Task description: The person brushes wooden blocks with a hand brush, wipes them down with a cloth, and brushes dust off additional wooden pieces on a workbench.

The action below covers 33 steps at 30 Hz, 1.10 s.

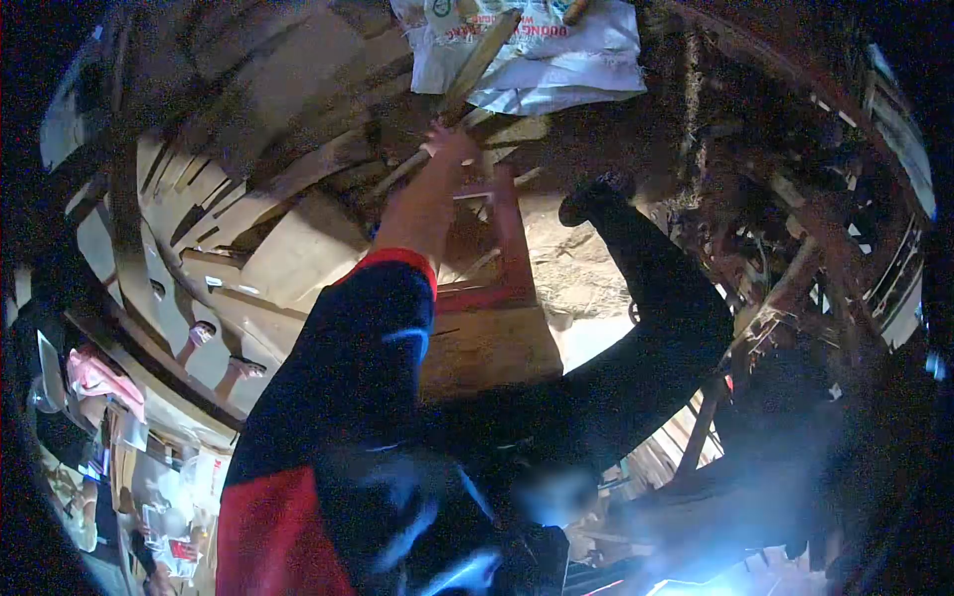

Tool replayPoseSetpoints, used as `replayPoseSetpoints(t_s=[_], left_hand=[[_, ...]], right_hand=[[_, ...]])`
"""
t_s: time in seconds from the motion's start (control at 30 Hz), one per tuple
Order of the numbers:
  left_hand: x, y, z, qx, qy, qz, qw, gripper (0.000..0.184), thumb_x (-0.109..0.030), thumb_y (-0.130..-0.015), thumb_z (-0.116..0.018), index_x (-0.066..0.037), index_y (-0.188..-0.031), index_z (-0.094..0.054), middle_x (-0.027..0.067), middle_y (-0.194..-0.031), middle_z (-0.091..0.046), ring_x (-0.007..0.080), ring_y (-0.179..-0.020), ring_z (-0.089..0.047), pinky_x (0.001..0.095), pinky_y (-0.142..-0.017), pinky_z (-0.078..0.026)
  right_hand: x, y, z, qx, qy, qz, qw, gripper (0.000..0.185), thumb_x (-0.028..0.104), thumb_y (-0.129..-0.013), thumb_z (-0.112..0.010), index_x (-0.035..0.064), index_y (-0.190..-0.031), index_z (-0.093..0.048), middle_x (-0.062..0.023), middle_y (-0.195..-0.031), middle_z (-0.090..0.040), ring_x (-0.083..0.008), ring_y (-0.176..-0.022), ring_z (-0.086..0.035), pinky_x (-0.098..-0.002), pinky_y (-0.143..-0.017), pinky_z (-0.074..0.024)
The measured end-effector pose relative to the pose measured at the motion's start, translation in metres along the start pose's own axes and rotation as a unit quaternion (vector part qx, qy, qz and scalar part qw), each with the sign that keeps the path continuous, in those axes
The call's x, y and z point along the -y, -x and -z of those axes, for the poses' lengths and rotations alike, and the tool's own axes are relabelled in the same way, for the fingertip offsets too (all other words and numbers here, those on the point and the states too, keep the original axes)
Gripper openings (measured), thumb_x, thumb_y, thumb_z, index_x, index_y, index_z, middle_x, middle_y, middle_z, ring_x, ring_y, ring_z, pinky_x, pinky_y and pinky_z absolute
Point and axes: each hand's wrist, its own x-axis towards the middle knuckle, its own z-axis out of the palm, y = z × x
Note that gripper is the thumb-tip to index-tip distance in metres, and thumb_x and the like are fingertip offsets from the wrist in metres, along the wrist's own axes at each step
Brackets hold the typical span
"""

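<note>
My left hand (453,147), reaching out from a dark sleeve with a red cuff, is closed around a long wooden stick (481,62). The stick slants up over a white printed sack (556,74). Below the hand stands a reddish wooden frame (514,243), with a flat wooden board (487,348) nearer to me. On the right a dark bent limb (666,288) ends in a rounded shape beside a bright patch of ground. It is too dark to tell whether this is my right arm and hand, or what its fingers do.
Curved wooden planks (318,159) and a wide board (303,253) lie on the left. Tangled branches and poles (785,268) crowd the right side. Other people's feet (202,333) and pink cloth (104,382) appear at far left. A strong light glares at the bottom.
</note>
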Motion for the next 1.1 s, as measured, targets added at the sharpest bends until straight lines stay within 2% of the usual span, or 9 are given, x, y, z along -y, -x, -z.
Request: replayPoseSetpoints(t_s=[0.33, 0.43, 0.5, 0.63, 0.67, 0.83, 0.93, 1.03, 1.1], left_hand=[[0.009, 0.008, 0.009, 0.053, -0.079, -0.037, 0.995, 0.097, -0.067, -0.080, -0.073, -0.029, -0.162, -0.037, 0.0134, -0.174, -0.014, 0.0529, -0.154, -0.017, 0.0785, -0.116, -0.022], [0.033, -0.029, -0.012, -0.010, -0.169, -0.077, 0.983, 0.092, -0.069, -0.078, -0.075, -0.029, -0.157, -0.047, 0.0121, -0.174, -0.012, 0.0521, -0.154, -0.017, 0.0772, -0.117, -0.021], [0.032, -0.015, 0.001, -0.047, -0.146, -0.097, 0.983, 0.081, -0.067, -0.081, -0.073, -0.028, -0.150, -0.056, 0.0134, -0.171, -0.023, 0.0486, -0.154, -0.022, 0.0772, -0.114, -0.025], [0.030, -0.018, 0.014, -0.028, -0.200, -0.110, 0.973, 0.055, -0.057, -0.089, -0.069, -0.024, -0.133, -0.070, 0.0117, -0.153, -0.054, 0.0331, -0.146, -0.045, 0.0619, -0.109, -0.044], [0.028, -0.020, 0.021, 0.000, -0.139, -0.077, 0.987, 0.050, -0.053, -0.091, -0.067, -0.022, -0.130, -0.071, 0.0097, -0.145, -0.060, 0.0296, -0.137, -0.052, 0.0562, -0.104, -0.048], [-0.026, 0.172, 0.161, -0.048, -0.117, -0.247, 0.961, 0.029, -0.034, -0.096, -0.061, -0.014, -0.113, -0.072, 0.0064, -0.113, -0.074, 0.0269, -0.094, -0.073, 0.0401, -0.077, -0.060], [-0.028, 0.109, 0.106, -0.152, 0.267, -0.260, 0.916, 0.017, -0.022, -0.092, -0.061, -0.011, -0.102, -0.069, 0.0138, -0.099, -0.070, 0.0362, -0.088, -0.072, 0.0518, -0.071, -0.057], [-0.070, 0.214, 0.196, -0.241, 0.151, -0.252, 0.925, 0.018, -0.017, -0.088, -0.064, -0.009, -0.105, -0.064, 0.0168, -0.099, -0.066, 0.0421, -0.094, -0.070, 0.0551, -0.073, -0.056], [-0.089, 0.209, 0.199, -0.270, 0.149, -0.230, 0.923, 0.038, -0.012, -0.083, -0.068, -0.007, -0.119, -0.056, 0.0234, -0.107, -0.062, 0.0467, -0.099, -0.067, 0.0561, -0.077, -0.056]], right_hand=[[0.001, -0.004, 0.003, 0.003, 0.011, -0.012, 1.000, 0.082, 0.006, -0.084, -0.068, -0.0022, -0.159, -0.035, -0.0247, -0.157, -0.045, -0.0388, -0.148, -0.041, -0.0542, -0.118, -0.0404], [0.003, -0.005, 0.000, -0.001, 0.012, -0.015, 1.000, 0.082, 0.004, -0.083, -0.067, -0.0018, -0.159, -0.035, -0.0242, -0.157, -0.045, -0.0381, -0.148, -0.041, -0.0536, -0.117, -0.0409], [0.004, -0.005, 0.000, 0.001, 0.014, -0.018, 1.000, 0.082, 0.003, -0.083, -0.067, -0.0015, -0.159, -0.036, -0.0238, -0.157, -0.046, -0.0377, -0.148, -0.042, -0.0532, -0.117, -0.0413], [0.004, -0.006, -0.002, -0.007, 0.000, -0.019, 1.000, 0.082, 0.000, -0.083, -0.066, -0.0009, -0.159, -0.036, -0.0231, -0.157, -0.046, -0.0368, -0.147, -0.042, -0.0524, -0.117, -0.0420], [0.004, -0.006, -0.004, -0.010, -0.004, -0.021, 1.000, 0.082, -0.001, -0.082, -0.065, -0.0008, -0.159, -0.036, -0.0229, -0.157, -0.047, -0.0365, -0.147, -0.043, -0.0522, -0.117, -0.0422], [0.006, 0.000, -0.003, -0.034, -0.024, -0.032, 0.999, 0.082, -0.004, -0.082, -0.064, -0.0001, -0.159, -0.037, -0.0220, -0.157, -0.048, -0.0354, -0.147, -0.044, -0.0511, -0.117, -0.0430], [0.008, 0.007, 0.001, -0.043, -0.043, -0.041, 0.997, 0.082, -0.006, -0.081, -0.063, 0.0003, -0.159, -0.038, -0.0215, -0.157, -0.048, -0.0347, -0.147, -0.044, -0.0505, -0.117, -0.0436], [0.004, 0.010, 0.009, -0.051, -0.061, -0.049, 0.996, 0.082, -0.008, -0.081, -0.062, 0.0007, -0.159, -0.038, -0.0209, -0.156, -0.049, -0.0340, -0.147, -0.045, -0.0499, -0.117, -0.0441], [0.000, 0.015, 0.013, -0.064, -0.070, -0.062, 0.994, 0.082, -0.010, -0.081, -0.062, 0.0009, -0.159, -0.038, -0.0206, -0.156, -0.049, -0.0336, -0.147, -0.045, -0.0494, -0.117, -0.0445]])
